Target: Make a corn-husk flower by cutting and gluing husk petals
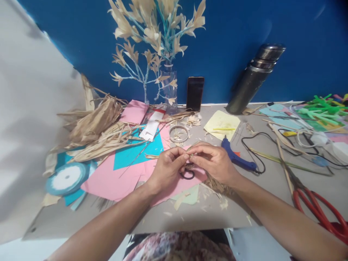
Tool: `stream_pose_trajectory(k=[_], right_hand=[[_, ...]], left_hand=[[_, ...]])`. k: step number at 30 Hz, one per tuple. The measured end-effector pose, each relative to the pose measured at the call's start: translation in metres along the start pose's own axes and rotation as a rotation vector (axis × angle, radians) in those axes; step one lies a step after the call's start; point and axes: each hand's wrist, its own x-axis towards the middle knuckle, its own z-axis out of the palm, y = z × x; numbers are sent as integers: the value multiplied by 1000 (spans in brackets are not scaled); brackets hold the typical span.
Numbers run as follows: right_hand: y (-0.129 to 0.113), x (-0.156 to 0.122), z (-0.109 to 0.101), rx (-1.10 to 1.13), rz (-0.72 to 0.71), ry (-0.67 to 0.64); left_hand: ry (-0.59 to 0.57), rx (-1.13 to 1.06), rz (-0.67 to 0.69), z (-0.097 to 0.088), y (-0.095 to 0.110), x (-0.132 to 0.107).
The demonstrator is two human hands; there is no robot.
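Observation:
My left hand (171,165) and my right hand (213,159) meet above the middle of the table. Both are closed, with thumbs and fingertips pinched together around something thin and small that I cannot make out. Beneath them lies pink paper (174,190), and a black loop like a small scissors handle (187,174) shows between the hands. A roll of tape (178,134) lies just beyond my fingers. To the right of my right hand rests a blue glue gun (239,157) with its black cord.
Dried husks (95,121) and a ribbon spool (67,177) lie left. Husk flowers (163,32) stand in a clear bottle (170,87) beside a phone (195,93). A dark flask (252,81) leans against the wall. Red-handled scissors (315,206) and green pipe cleaners (320,110) lie right.

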Motion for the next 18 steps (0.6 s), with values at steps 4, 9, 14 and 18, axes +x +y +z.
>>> stream_pose_trajectory(k=[4, 9, 14, 18], right_hand=[[-1, 0, 0, -70, -54, 24], [-2, 0, 0, -100, -67, 39], [-4, 1, -2, -158, -89, 51], [-6, 1, -2, -142, -88, 51]], left_hand=[[2, 15, 26, -1, 1, 1], [-15, 31, 23, -2, 1, 2], [-54, 6, 15, -5, 0, 4], [-102, -43, -25, -7, 0, 6]])
